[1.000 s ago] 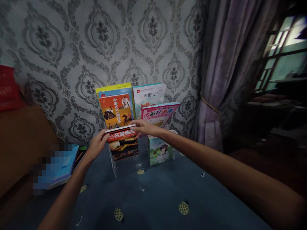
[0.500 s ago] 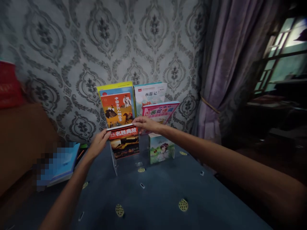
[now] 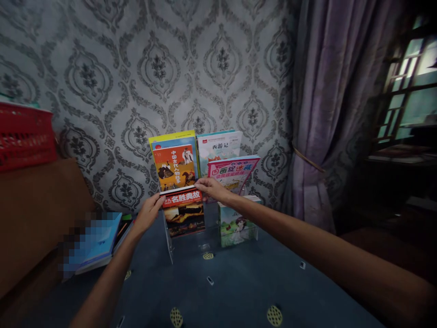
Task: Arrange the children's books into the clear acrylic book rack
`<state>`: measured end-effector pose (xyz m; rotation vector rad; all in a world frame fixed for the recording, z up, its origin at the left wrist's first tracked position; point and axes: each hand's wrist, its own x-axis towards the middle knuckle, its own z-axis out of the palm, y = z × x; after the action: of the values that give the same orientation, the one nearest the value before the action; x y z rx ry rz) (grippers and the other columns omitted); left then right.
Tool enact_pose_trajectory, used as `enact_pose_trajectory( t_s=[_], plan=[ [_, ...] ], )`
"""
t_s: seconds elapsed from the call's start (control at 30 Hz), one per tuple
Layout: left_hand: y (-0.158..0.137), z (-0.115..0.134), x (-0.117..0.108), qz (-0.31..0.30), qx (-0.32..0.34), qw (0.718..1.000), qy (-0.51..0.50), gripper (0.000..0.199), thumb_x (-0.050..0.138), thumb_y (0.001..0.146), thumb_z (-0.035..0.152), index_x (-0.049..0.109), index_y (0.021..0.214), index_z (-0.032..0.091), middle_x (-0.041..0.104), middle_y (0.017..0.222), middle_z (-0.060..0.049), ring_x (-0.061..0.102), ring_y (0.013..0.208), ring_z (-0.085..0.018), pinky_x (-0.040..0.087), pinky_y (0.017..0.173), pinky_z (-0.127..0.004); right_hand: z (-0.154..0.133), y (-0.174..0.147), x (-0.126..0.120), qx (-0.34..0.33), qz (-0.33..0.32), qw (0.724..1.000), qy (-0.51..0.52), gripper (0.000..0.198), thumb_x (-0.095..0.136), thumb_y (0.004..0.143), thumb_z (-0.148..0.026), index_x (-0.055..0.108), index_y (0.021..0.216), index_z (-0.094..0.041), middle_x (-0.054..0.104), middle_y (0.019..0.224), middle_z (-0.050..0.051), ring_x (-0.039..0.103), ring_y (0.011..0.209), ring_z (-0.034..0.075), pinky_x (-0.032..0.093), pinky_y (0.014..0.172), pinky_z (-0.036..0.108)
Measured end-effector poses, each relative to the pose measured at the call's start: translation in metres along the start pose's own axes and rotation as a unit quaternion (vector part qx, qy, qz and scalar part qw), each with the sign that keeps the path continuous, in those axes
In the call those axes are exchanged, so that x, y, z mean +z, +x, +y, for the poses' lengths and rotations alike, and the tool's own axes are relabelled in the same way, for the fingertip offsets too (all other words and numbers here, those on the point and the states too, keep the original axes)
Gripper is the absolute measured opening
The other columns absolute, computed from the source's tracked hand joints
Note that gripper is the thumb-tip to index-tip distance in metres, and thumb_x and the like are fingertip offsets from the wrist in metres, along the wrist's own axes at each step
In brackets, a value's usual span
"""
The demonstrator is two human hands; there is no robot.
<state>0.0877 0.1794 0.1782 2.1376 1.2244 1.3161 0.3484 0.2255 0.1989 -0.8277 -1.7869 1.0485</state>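
A dark-covered book with a red title band (image 3: 184, 221) stands upright in the front left of a clear book stand (image 3: 168, 243). At its upper left corner my left hand (image 3: 149, 213) is closed, thumb and fingers pinching the edge. My right hand (image 3: 214, 189) pinches the top edge near the upper right corner. Directly behind rises an orange book (image 3: 175, 167), in front of blue and yellow-edged ones. To the right stand a white book (image 3: 218, 148), a pink book (image 3: 232, 169) and, lowest in front, a green book with a girl on its cover (image 3: 238, 228).
Several books with a blue one on top (image 3: 99, 241) lie at the left, beside a brown box (image 3: 41, 205) bearing a red basket (image 3: 25, 136). A dark blue patterned cloth (image 3: 235, 296) covers the table. Patterned wall and purple curtain (image 3: 317, 114) stand behind.
The whole view has shifted, so the stand and books appear lower and slightly further right. Both hands keep their hold on the red-banded book, which shows no clear movement in the stand.
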Motion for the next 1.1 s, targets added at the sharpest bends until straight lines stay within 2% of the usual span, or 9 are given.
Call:
enact_pose_trajectory(
  t_s=[0.1, 0.2, 0.27, 0.33, 0.5, 0.6, 0.7, 0.97, 1.1],
  plan=[
    [0.003, 0.001, 0.001, 0.019, 0.012, 1.000, 0.014, 0.037, 0.046, 0.089, 0.050, 0.063, 0.089, 0.017, 0.058, 0.067, 0.002, 0.055, 0.062, -0.016, 0.044, 0.056, -0.025, 0.003, 0.006, 0.003, 0.010, 0.032, 0.999, 0.009, 0.021, 0.067, 0.083, -0.034, 0.057, 0.074, -0.018, 0.055, 0.061, -0.005, 0.054, 0.054, 0.009, 0.048, 0.043, 0.015],
    [0.005, 0.001, 0.002, 0.039, 0.031, 0.999, 0.018, 0.039, 0.046, 0.090, 0.045, 0.059, 0.115, 0.018, 0.069, 0.091, -0.003, 0.065, 0.082, -0.020, 0.051, 0.072, -0.029, 0.008, 0.007, 0.008, 0.029, 0.054, 0.998, 0.025, 0.024, 0.066, 0.085, -0.039, 0.057, 0.075, -0.018, 0.059, 0.063, -0.003, 0.057, 0.056, 0.010, 0.049, 0.042, 0.016],
    [0.005, -0.001, 0.003, 0.039, 0.046, 0.998, 0.030, 0.042, 0.044, 0.093, 0.043, 0.055, 0.125, 0.019, 0.069, 0.110, -0.006, 0.065, 0.100, -0.022, 0.050, 0.086, -0.032, 0.013, 0.004, 0.011, 0.037, 0.048, 0.997, 0.039, 0.026, 0.064, 0.086, -0.044, 0.059, 0.081, -0.018, 0.064, 0.070, -0.001, 0.060, 0.060, 0.011, 0.051, 0.043, 0.016],
    [0.006, -0.003, 0.003, 0.034, 0.053, 0.997, 0.045, 0.040, 0.042, 0.094, 0.042, 0.057, 0.123, 0.019, 0.067, 0.122, -0.008, 0.062, 0.110, -0.023, 0.047, 0.095, -0.035, 0.016, 0.001, 0.014, 0.036, 0.027, 0.998, 0.050, 0.029, 0.067, 0.084, -0.046, 0.062, 0.092, -0.019, 0.068, 0.079, 0.000, 0.062, 0.065, 0.012, 0.053, 0.045, 0.017],
    [0.015, -0.004, 0.003, 0.061, 0.048, 0.993, 0.090, 0.035, 0.041, 0.094, 0.040, 0.063, 0.112, 0.019, 0.071, 0.113, -0.007, 0.064, 0.103, -0.023, 0.048, 0.091, -0.034, 0.023, 0.002, 0.016, 0.036, 0.001, 0.998, 0.058, 0.042, 0.080, 0.071, -0.044, 0.064, 0.102, -0.020, 0.070, 0.088, 0.001, 0.063, 0.069, 0.014, 0.053, 0.047, 0.019],
    [0.025, -0.004, 0.002, 0.076, 0.050, 0.988, 0.126, 0.034, 0.041, 0.093, 0.039, 0.066, 0.104, 0.019, 0.072, 0.106, -0.007, 0.064, 0.101, -0.024, 0.047, 0.092, -0.034, 0.023, 0.006, 0.017, 0.046, 0.019, 0.996, 0.072, 0.040, 0.082, 0.070, -0.041, 0.064, 0.099, -0.020, 0.070, 0.086, 0.001, 0.063, 0.067, 0.013, 0.052, 0.046, 0.018],
    [0.028, -0.003, 0.001, 0.060, 0.049, 0.991, 0.113, 0.035, 0.041, 0.093, 0.038, 0.066, 0.105, 0.018, 0.073, 0.107, -0.007, 0.065, 0.099, -0.023, 0.048, 0.089, -0.033, 0.022, 0.004, 0.018, 0.061, 0.025, 0.994, 0.090, 0.037, 0.083, 0.069, -0.039, 0.065, 0.096, -0.021, 0.071, 0.085, 0.001, 0.063, 0.067, 0.013, 0.052, 0.046, 0.018],
    [-0.005, 0.015, -0.003, 0.011, 0.054, 0.994, 0.099, 0.035, 0.046, 0.091, 0.044, 0.063, 0.109, 0.018, 0.072, 0.106, -0.006, 0.065, 0.098, -0.022, 0.047, 0.084, -0.030, 0.018, -0.022, 0.013, 0.052, -0.043, 0.992, 0.109, 0.034, 0.084, 0.069, -0.035, 0.070, 0.095, -0.018, 0.075, 0.091, 0.003, 0.068, 0.076, 0.015, 0.057, 0.058, 0.020],
    [-0.012, 0.020, -0.003, 0.009, 0.046, 0.992, 0.115, 0.037, 0.044, 0.092, 0.044, 0.061, 0.112, 0.018, 0.071, 0.108, -0.007, 0.064, 0.099, -0.024, 0.047, 0.086, -0.032, 0.017, -0.027, 0.015, 0.050, -0.034, 0.992, 0.109, 0.032, 0.083, 0.069, -0.032, 0.071, 0.095, -0.018, 0.075, 0.096, 0.003, 0.069, 0.081, 0.016, 0.059, 0.061, 0.022]
  ],
)
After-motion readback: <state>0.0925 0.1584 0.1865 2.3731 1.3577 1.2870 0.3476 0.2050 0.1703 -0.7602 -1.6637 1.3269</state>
